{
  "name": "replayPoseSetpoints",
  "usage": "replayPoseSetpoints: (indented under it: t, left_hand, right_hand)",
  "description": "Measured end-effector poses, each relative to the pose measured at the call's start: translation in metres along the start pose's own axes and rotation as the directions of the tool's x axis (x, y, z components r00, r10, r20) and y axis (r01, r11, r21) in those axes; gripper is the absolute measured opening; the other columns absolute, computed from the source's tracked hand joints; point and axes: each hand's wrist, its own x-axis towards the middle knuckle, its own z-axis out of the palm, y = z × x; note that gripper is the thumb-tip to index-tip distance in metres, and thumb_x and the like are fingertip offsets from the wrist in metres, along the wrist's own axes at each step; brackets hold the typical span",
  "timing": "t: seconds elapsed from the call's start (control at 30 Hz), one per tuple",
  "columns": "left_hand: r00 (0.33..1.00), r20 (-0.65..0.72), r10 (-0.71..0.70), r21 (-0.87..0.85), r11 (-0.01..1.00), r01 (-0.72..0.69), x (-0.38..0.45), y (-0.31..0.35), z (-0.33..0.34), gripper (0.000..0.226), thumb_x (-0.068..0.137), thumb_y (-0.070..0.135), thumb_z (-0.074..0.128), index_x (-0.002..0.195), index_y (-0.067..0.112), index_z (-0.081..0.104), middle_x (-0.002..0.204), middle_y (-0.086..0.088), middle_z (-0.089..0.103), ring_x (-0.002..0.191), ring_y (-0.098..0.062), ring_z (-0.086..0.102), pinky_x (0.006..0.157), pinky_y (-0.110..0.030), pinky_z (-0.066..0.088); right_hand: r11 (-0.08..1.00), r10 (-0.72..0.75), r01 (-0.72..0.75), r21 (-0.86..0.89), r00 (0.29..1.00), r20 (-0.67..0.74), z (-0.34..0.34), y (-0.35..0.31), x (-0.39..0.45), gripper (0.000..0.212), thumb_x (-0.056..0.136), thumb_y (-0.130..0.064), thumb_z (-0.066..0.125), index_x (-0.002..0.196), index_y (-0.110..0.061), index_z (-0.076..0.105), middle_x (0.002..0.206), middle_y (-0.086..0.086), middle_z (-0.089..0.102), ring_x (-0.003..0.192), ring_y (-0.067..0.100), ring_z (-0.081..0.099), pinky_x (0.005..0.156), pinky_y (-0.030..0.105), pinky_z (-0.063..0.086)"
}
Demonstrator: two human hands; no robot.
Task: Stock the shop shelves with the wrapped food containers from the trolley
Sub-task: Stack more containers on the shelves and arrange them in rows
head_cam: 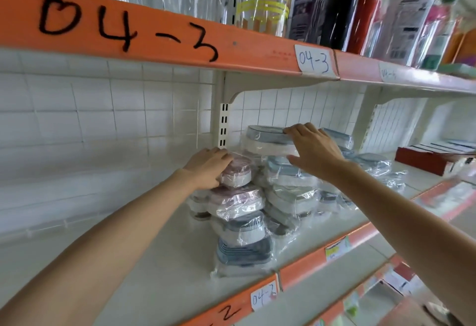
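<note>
Several plastic-wrapped food containers are stacked on the white shelf (159, 269) marked 04-2. My left hand (210, 166) grips a pink-lidded wrapped container (238, 172) on top of the left stack. My right hand (313, 149) holds a larger blue-lidded wrapped container (265, 140) at the top of the middle stack, fingers over its lid and thumb under its right end. More blue-lidded containers (291, 191) lie beneath and to the right. The trolley is out of view.
The orange shelf edge (154, 34) marked 04-3 hangs close above, loaded with wrapped bottles (334, 4). A red box (427, 159) sits on the same shelf at the right. A white grid back panel (90, 125) stands behind. Lower shelves show at bottom right.
</note>
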Motion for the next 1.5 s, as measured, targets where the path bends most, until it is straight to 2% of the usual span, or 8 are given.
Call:
replayPoseSetpoints:
  t: [0.3, 0.5, 0.63, 0.73, 0.87, 1.03, 1.2, 1.5]
  left_hand:
    - [0.976, -0.146, -0.161, -0.041, 0.987, 0.157, -0.060, -0.035, -0.026, 0.055, 0.080, 0.029, 0.064, 0.130, 0.010, 0.050, 0.122, -0.008, 0.058, 0.109, -0.025, 0.055, 0.093, -0.033, 0.038]
    - [0.888, 0.011, -0.460, 0.120, 0.882, 0.455, -0.177, -0.075, -0.026, 0.041, 0.080, 0.034, 0.059, 0.114, 0.011, 0.055, 0.112, -0.005, 0.060, 0.102, -0.024, 0.057, 0.081, -0.032, 0.039]
    - [0.792, 0.179, -0.584, 0.231, 0.808, 0.543, -0.256, -0.071, -0.018, 0.035, 0.081, 0.037, 0.055, 0.108, 0.014, 0.054, 0.107, -0.002, 0.060, 0.098, -0.021, 0.057, 0.077, -0.030, 0.036]
    - [0.744, 0.297, -0.599, 0.301, 0.798, 0.522, -0.297, -0.057, -0.012, 0.044, 0.081, 0.036, 0.056, 0.119, 0.014, 0.050, 0.117, -0.002, 0.053, 0.109, -0.021, 0.052, 0.089, -0.032, 0.036]
    - [0.766, 0.332, -0.550, 0.331, 0.829, 0.451, -0.326, -0.038, -0.006, 0.059, 0.083, 0.034, 0.057, 0.133, 0.012, 0.037, 0.128, -0.005, 0.043, 0.117, -0.024, 0.043, 0.093, -0.033, 0.033]
    - [0.770, 0.353, -0.531, 0.177, 0.846, 0.503, -0.337, -0.036, -0.002, 0.071, 0.077, 0.054, 0.063, 0.131, 0.013, 0.041, 0.127, -0.004, 0.040, 0.116, -0.021, 0.040, 0.099, -0.034, 0.036]
    - [0.616, 0.526, -0.586, -0.119, 0.667, 0.736, -0.341, -0.046, 0.005, 0.096, 0.075, 0.048, 0.069, 0.149, 0.019, 0.014, 0.153, 0.000, 0.010, 0.142, -0.025, 0.010, 0.111, -0.044, 0.027]
    - [0.512, 0.548, -0.661, -0.108, 0.551, 0.827, -0.333, -0.036, 0.014, 0.114, 0.062, 0.063, 0.074, 0.149, 0.021, 0.015, 0.141, 0.001, 0.021, 0.133, -0.025, 0.016, 0.108, -0.046, 0.032]
  right_hand:
    - [0.992, -0.080, 0.082, 0.097, 0.996, -0.027, -0.006, -0.044, 0.004, 0.065, 0.088, -0.035, 0.061, 0.142, -0.013, 0.034, 0.140, 0.004, 0.045, 0.128, 0.021, 0.039, 0.102, 0.035, 0.033]
    - [0.941, -0.275, 0.276, 0.194, 0.961, -0.035, -0.003, -0.121, 0.016, 0.064, 0.087, -0.043, 0.059, 0.139, -0.014, 0.036, 0.138, 0.004, 0.046, 0.126, 0.021, 0.039, 0.103, 0.036, 0.032]
    - [0.843, -0.509, 0.488, 0.227, 0.860, 0.042, 0.001, -0.184, 0.008, 0.058, 0.085, -0.045, 0.060, 0.133, -0.016, 0.044, 0.129, 0.002, 0.052, 0.119, 0.020, 0.046, 0.101, 0.034, 0.035]
    - [0.748, -0.663, 0.648, 0.145, 0.740, 0.111, 0.012, -0.228, -0.012, 0.053, 0.084, -0.046, 0.058, 0.126, -0.015, 0.046, 0.122, 0.002, 0.054, 0.113, 0.021, 0.049, 0.094, 0.034, 0.035]
    - [0.661, -0.747, 0.748, 0.060, 0.649, 0.143, 0.032, -0.263, -0.043, 0.055, 0.087, -0.037, 0.057, 0.130, -0.009, 0.038, 0.127, 0.008, 0.044, 0.116, 0.026, 0.044, 0.094, 0.035, 0.036]
    - [0.680, -0.730, 0.704, 0.204, 0.674, 0.109, 0.051, -0.272, -0.059, 0.060, 0.089, -0.041, 0.055, 0.135, -0.011, 0.033, 0.131, 0.008, 0.037, 0.116, 0.025, 0.040, 0.095, 0.036, 0.037]
    - [0.699, -0.640, 0.437, 0.566, 0.735, 0.224, 0.067, -0.270, -0.053, 0.085, 0.082, -0.046, 0.065, 0.147, -0.015, 0.019, 0.149, 0.006, 0.021, 0.138, 0.025, 0.022, 0.111, 0.042, 0.029]
    - [0.728, -0.547, 0.180, 0.661, 0.734, 0.403, 0.076, -0.269, -0.058, 0.093, 0.069, -0.053, 0.076, 0.136, -0.008, 0.031, 0.127, 0.008, 0.027, 0.119, 0.023, 0.031, 0.102, 0.036, 0.039]
